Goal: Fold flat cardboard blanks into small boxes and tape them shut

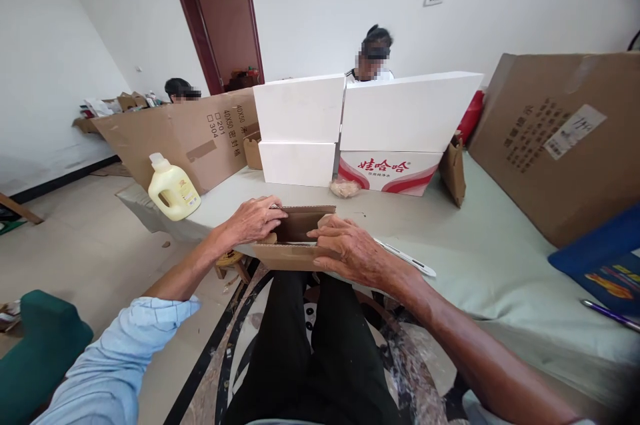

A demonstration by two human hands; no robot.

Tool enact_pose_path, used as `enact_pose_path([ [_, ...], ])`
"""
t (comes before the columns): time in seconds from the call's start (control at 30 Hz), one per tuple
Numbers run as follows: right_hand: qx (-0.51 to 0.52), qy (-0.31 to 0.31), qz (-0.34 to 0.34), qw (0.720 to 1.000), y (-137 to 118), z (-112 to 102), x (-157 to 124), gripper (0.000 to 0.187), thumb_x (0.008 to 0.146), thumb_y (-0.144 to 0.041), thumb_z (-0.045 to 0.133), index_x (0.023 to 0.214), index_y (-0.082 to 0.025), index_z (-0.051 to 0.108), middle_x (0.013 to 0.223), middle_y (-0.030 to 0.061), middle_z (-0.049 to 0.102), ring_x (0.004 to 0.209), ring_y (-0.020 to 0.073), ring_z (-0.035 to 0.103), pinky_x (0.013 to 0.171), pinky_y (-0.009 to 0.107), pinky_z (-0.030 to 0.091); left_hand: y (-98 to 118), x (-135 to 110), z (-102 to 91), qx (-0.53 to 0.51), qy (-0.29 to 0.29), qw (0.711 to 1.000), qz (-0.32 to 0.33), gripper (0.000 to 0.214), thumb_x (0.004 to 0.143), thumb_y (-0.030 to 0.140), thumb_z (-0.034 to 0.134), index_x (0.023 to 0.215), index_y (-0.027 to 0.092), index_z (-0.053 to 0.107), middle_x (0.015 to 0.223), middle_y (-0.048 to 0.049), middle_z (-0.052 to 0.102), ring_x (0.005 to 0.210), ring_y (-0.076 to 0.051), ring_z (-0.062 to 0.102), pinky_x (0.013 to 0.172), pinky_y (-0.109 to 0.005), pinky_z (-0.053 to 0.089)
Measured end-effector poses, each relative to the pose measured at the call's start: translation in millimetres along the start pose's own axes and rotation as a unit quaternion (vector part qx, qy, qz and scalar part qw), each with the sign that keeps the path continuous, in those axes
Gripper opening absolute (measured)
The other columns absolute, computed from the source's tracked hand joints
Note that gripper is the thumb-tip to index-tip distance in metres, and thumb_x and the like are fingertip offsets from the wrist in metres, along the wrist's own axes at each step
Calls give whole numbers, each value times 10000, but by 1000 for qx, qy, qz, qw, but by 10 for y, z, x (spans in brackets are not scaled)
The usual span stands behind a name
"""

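Note:
A small brown cardboard box with its top open sits at the table's near edge, just above my lap. My left hand grips its left end, fingers curled over the rim. At the right end, my right hand is closed around the wall, with some fingers reaching inside and the thumb side outside. The box's inside is partly hidden by my fingers. A white utility knife lies on the cloth right beside my right forearm.
White boxes and a red-and-white printed carton stand behind. A yellow detergent bottle is at left. Large cardboard, a blue container and a pen are at right. Two people sit beyond the boxes.

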State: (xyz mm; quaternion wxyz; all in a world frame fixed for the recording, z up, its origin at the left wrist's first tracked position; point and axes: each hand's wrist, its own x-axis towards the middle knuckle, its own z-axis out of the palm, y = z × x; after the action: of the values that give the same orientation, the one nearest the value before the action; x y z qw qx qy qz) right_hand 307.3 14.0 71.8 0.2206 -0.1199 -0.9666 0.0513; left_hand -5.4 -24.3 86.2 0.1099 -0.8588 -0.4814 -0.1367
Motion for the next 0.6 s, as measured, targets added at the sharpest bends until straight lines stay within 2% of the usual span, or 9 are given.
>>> enact_pose_path([
  [0.1,-57,-80,11,995,6,-104,93,199,974,-377,836,963,-212,726,1060,107,729,1049,297,649,841,377,454,30,4,-76,-13,-71,997,-24,242,1044,386,629,1111,318,851,1267,-64,682,1025,-241,682,885,-350,528],
  [0.2,-91,-128,12,988,71,-164,175,250,941,-366,843,827,-215,680,923,79,676,874,249,622,704,342,378,35,57,-175,-25,-120,992,-15,213,992,343,639,976,321,849,1149,-47,658,891,-218,647,800,-340,496],
  [0.27,-102,-134,4,986,121,-155,181,271,953,-334,823,794,-220,637,901,75,662,847,237,602,680,337,355,-7,101,-238,-36,-155,987,4,139,867,296,744,967,309,839,1113,-39,645,794,-203,613,696,-324,459],
  [0.3,-102,-129,0,986,147,-138,162,277,971,-330,808,797,-222,620,911,78,662,855,238,599,681,336,354,-43,116,-268,-44,-176,983,15,203,791,276,806,991,304,832,1130,-34,643,755,-192,596,652,-315,437],
  [0.37,-90,-99,-4,991,208,-93,85,293,1020,-365,760,823,-227,593,942,87,665,875,245,601,685,333,364,-133,116,-318,-60,-204,977,32,404,668,272,919,1055,298,806,1217,-31,636,725,-176,583,606,-298,410],
  [0.43,-66,-36,10,997,281,-46,-24,311,1067,-444,699,873,-230,583,968,98,664,890,257,606,704,336,390,-226,66,-339,-73,-194,978,39,536,619,335,1001,1098,288,765,1344,-47,610,773,-185,613,615,-285,418],
  [0.53,-3,94,57,994,378,31,-175,346,1075,-550,667,957,-236,582,943,80,649,850,255,597,740,351,435,-336,-82,-268,-103,-120,987,23,590,648,427,1034,1087,249,684,1510,-102,536,900,-213,652,698,-289,475],
  [0.6,46,180,94,978,412,108,-241,362,1044,-581,700,984,-244,581,900,48,625,814,244,582,754,357,457,-379,-187,-149,-142,-64,988,4,610,659,452,1035,1052,230,625,1462,-117,565,965,-227,646,774,-308,517],
])
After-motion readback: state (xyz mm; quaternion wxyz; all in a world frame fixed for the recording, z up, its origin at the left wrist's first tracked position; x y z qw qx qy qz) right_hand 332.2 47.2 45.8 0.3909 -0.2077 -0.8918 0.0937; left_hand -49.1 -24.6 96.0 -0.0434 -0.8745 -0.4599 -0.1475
